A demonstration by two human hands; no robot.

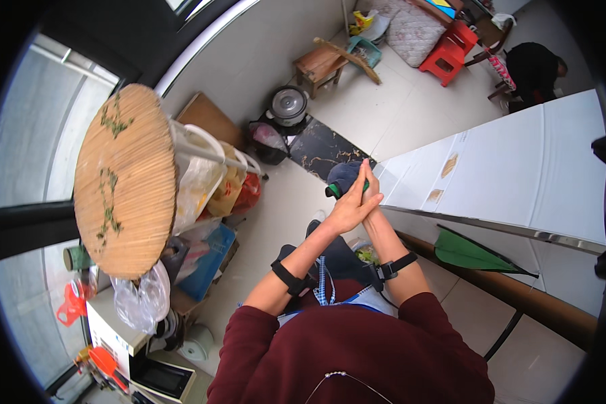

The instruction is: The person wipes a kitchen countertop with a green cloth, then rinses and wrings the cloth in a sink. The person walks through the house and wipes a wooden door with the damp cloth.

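Note:
Both bare hands are raised in front of me, palms pressed together. My left hand [351, 206] lies across the near side, its fingers pointing away from me. My right hand [369, 194] is mostly hidden behind it; only part of the fingers and the wrist shows. Just beyond the hands, a dark blue cloth item with green trim [344, 175] shows; whether they touch it I cannot tell. Black straps circle both forearms. Below, between the arms, a bowl with green leaves [366, 252] is partly hidden.
A round wooden-slat board [126, 182] with green sprigs tops a rack of bags at left. A tall white cabinet [510, 161] stands at right, with a green folded item [474, 252] below. Further off are a lidded pot [288, 103], a wooden stool [320, 63], red stools [447, 55] and a crouching person.

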